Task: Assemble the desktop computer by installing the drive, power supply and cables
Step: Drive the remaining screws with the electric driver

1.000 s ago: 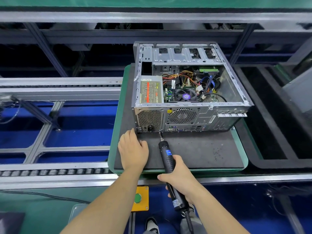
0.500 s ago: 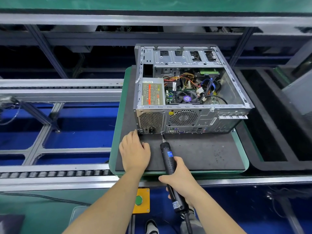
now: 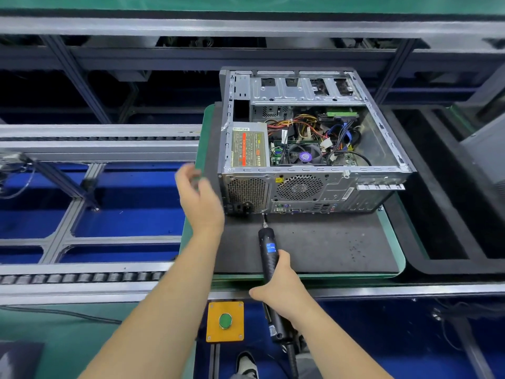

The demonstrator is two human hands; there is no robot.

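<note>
An open desktop computer case [image 3: 308, 184] lies on its side on a black mat over a green pallet [image 3: 393, 242]. The grey power supply [image 3: 248, 149] sits in its left rear corner, with coloured cables [image 3: 308, 127] and a CPU fan [image 3: 304, 155] beside it. My right hand [image 3: 281, 288] grips a black electric screwdriver [image 3: 269, 253]; its bit touches the case's rear panel at the lower right of the power supply grille. My left hand [image 3: 200, 199] is raised beside the case's left rear corner, fingers loosely curved, holding nothing.
Conveyor rails [image 3: 95, 143] with rollers run to the left over blue floor. A yellow box with a green button [image 3: 225, 321] sits at the near edge. A black tray [image 3: 451, 187] lies to the right. Aluminium frame bars cross behind the case.
My left hand has lifted off the mat and moved up and left, beside the case's left rear corner. The screwdriver stays with its bit against the rear panel.
</note>
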